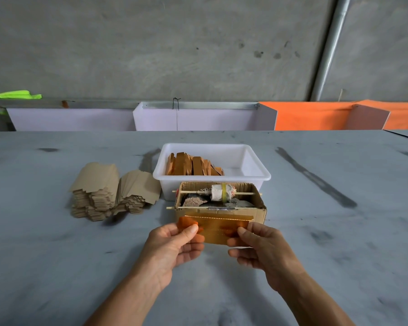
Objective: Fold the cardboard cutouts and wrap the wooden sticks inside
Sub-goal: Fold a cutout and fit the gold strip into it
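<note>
- Golden and shiny, the cardboard cutout point(218, 231) is held up just in front of the brown box point(222, 205), which is my landmark here.
- The left hand point(172, 245) pinches the left end of the cutout, thumb on the near face and fingers behind.
- The right hand point(259, 248) pinches the right end the same way.
- The cutout looks thin and light. I think it bends easily, so holding both ends keeps it flat. The shiny face may be a bit slippery.
- Inside the brown box are some lumpy scraps, and thin wooden sticks point(212, 193) lie across its top. One has a cloth roll around it.
- Just behind the brown box is a white tub point(257, 168) with folded golden pieces point(193, 167) standing in it.
- To the left of the brown box sit piles of flat tan cutouts point(113, 191) on the grey table point(316, 231).
- I think a fold comes next.
</note>
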Demonstrator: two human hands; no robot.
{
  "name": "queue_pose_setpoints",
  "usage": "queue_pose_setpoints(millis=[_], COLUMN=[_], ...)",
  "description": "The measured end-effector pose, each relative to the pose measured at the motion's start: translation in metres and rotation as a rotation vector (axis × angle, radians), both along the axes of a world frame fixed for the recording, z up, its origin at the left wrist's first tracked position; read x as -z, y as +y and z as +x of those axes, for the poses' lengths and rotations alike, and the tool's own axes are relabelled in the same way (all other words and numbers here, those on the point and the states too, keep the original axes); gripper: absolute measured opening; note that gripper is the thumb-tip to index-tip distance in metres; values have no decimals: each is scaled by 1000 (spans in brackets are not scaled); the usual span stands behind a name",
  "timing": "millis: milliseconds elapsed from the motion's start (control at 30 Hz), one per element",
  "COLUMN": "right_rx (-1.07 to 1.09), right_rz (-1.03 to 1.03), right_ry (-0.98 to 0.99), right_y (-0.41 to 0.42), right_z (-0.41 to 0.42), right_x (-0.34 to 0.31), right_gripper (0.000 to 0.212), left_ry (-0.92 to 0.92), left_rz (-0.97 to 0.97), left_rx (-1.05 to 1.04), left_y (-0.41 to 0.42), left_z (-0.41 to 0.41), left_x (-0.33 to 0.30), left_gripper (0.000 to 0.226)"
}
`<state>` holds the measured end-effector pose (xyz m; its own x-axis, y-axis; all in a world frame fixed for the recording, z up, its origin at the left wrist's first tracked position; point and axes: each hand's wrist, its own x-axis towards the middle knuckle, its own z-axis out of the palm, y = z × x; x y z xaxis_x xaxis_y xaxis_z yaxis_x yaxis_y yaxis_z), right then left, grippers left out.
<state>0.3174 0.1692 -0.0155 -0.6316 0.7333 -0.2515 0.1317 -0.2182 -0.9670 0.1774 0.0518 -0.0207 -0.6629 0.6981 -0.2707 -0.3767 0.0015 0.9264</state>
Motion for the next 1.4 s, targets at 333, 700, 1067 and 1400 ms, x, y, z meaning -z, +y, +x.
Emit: queue_pose_setpoints(millis=[333, 700, 1067, 1400], right_rx=[-28, 60, 259, 355], right_rz=[11, -115, -60, -198], right_ry=[-10, 179, 366, 482], right_y=[1, 3, -16, -34], right_z=[0, 6, -2, -14], right_x=[-6, -2, 11, 23], right_gripper=[13, 7, 15, 64], left_ry=[-56, 208, 408, 502], left_rz=[-40, 45, 137, 232], left_rx=[31, -109, -254, -340], left_y=[-1, 4, 9, 13], left_z=[2, 9, 22, 28], left_x=[-2, -5, 4, 13], left_gripper=[9, 1, 12, 38])
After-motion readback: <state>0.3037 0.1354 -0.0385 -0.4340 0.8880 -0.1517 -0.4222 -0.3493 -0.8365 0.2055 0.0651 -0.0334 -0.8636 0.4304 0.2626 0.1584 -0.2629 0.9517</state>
